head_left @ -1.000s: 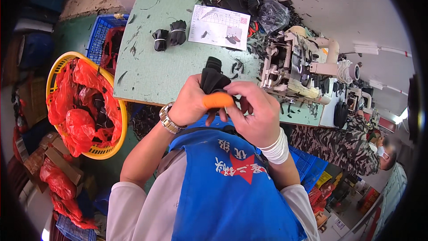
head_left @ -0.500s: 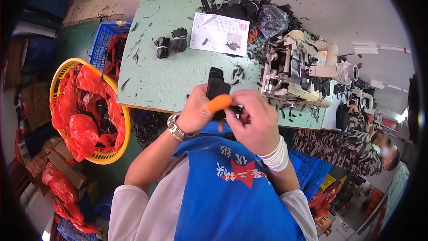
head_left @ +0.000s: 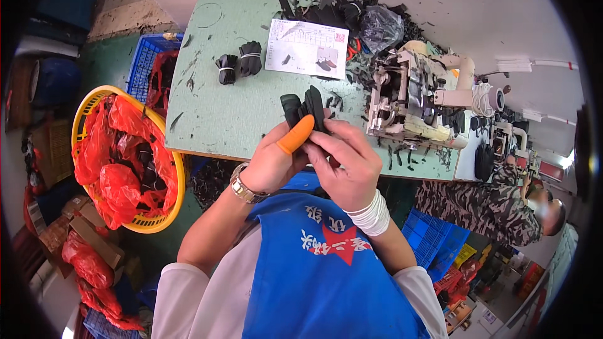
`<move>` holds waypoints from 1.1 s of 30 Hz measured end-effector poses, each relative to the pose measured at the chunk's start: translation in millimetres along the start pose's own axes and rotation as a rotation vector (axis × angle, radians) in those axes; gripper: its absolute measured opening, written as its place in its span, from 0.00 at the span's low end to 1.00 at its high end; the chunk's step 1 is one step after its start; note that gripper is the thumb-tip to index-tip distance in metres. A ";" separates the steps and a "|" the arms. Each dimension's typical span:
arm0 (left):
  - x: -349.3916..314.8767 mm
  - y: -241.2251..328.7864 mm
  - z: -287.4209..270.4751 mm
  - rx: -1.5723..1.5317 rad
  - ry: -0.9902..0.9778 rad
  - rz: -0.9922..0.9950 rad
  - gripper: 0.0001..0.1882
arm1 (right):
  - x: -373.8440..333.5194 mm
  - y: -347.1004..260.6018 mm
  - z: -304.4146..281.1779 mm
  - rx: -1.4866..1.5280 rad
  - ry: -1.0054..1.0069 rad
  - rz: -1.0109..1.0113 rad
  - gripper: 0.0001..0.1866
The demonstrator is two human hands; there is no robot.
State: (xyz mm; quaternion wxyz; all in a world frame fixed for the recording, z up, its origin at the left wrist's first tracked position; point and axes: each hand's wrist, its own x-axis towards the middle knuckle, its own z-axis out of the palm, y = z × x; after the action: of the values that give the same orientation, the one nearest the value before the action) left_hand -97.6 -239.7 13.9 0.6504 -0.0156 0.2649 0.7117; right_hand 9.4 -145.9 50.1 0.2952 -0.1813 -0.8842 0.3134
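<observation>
Black strips (head_left: 316,102) point lengthwise toward the printed sheet (head_left: 306,49); I see left hand (head_left: 271,158) and right hand (head_left: 350,166) both grasping them.

This is a sewing workshop, by the look of it part of a small factory. An industrial sewing machine (head_left: 418,97) stands on a green-topped worktable (head_left: 213,113) strewn with black offcuts (head_left: 330,14), and a second machine (head_left: 518,133) stands farther off, with a co-worker in camouflage clothing (head_left: 483,210) beside it. Tied black bundles (head_left: 250,59) (bound with white bands) lie near a printed sheet (head_left: 304,50). Around the table are a yellow plastic basket (head_left: 179,182) of red bags (head_left: 119,185) and blue crates (head_left: 427,235).
</observation>
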 end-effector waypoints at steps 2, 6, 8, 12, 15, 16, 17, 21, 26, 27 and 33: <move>0.8 -5.8 -6.3 0.157 -0.005 0.025 0.25 | -1.1 -4.8 -3.4 0.019 -0.027 0.069 0.13; -2.6 4.4 -2.9 0.434 0.050 -0.045 0.26 | -0.3 -10.3 -7.3 0.068 -0.110 0.233 0.13; -1.6 -7.4 -7.0 0.274 0.082 0.001 0.26 | -4.4 -8.7 -7.9 0.106 -0.121 0.294 0.13; -3.0 -11.1 -7.6 0.164 -0.005 0.029 0.25 | -7.6 -12.5 -8.5 0.122 -0.067 0.307 0.13; -4.1 -15.0 -4.5 0.358 0.075 0.036 0.24 | -14.2 -8.1 -1.9 0.163 0.008 0.291 0.11; -1.2 -17.9 -8.1 0.431 0.060 0.107 0.24 | -16.0 -7.8 0.9 0.164 0.010 0.296 0.11; 0.2 -19.9 -9.8 0.503 0.044 0.179 0.23 | -17.4 -7.9 4.0 0.127 0.030 0.293 0.09; -2.1 -14.6 -2.3 0.654 0.088 0.112 0.19 | -15.8 -3.4 10.9 0.033 0.081 0.243 0.10; -1.3 -15.5 -8.4 0.673 0.013 0.216 0.17 | -19.6 -1.8 7.7 -0.030 0.011 0.220 0.12; -1.7 -9.6 -8.0 0.734 -0.032 0.150 0.15 | -22.0 0.0 8.3 -0.038 -0.015 0.212 0.12; -5.1 -10.8 -15.0 0.780 -0.020 0.144 0.14 | -24.9 2.6 9.9 -0.081 -0.062 0.315 0.16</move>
State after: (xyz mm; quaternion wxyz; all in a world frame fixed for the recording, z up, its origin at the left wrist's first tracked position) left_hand -91.5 -250.2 -1.0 0.5584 0.2583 0.5095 0.6016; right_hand 22.4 -160.9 32.0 0.2074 -0.3197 -0.8654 0.3252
